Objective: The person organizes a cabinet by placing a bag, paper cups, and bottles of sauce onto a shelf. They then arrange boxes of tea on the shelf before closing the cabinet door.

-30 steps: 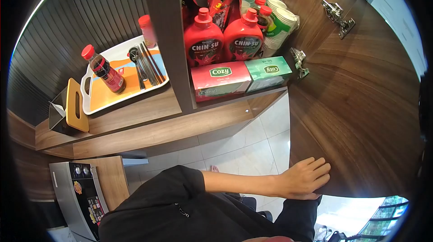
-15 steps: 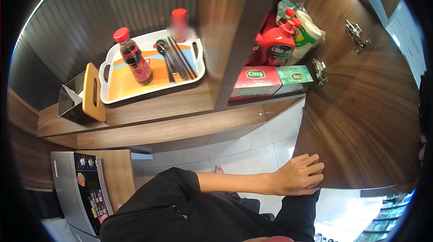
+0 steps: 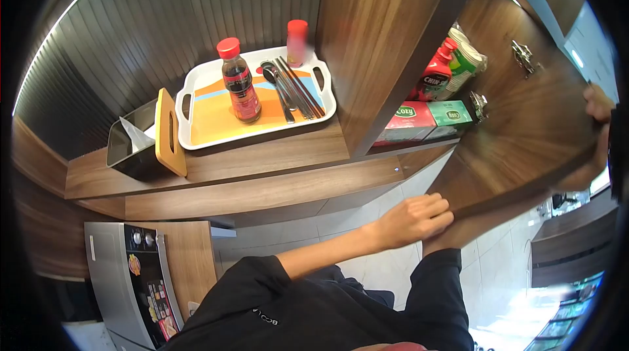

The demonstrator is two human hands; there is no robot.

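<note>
A brown wooden cabinet door (image 3: 524, 148) stands ajar at the right, its hinges (image 3: 524, 57) showing on the inner face. My left hand (image 3: 419, 220) has its fingers curled at the door's near lower corner. Passing beneath the door, my right arm reaches to the far right, where my right hand (image 3: 597, 115) is wrapped round the door's outer edge. Behind the door, the side compartment contains a red Cozy box (image 3: 407, 120), a green Cozy box (image 3: 451, 118), red sauce bottles (image 3: 438, 76) and stacked paper cups (image 3: 466, 66) in plastic.
On the open shelf, a white tray (image 3: 216, 144) bears a dark sauce bottle (image 3: 241, 89), a red-capped shaker (image 3: 297, 43), a spoon and chopsticks (image 3: 301, 89). A tissue box (image 3: 141, 148) with a yellow lid stands at its left. Below is a silver-black appliance (image 3: 134, 279).
The door has swung towards the cabinet, my left hand moving with it. My right hand has come into clearer view on the outer edge. The camera view has shifted left.
</note>
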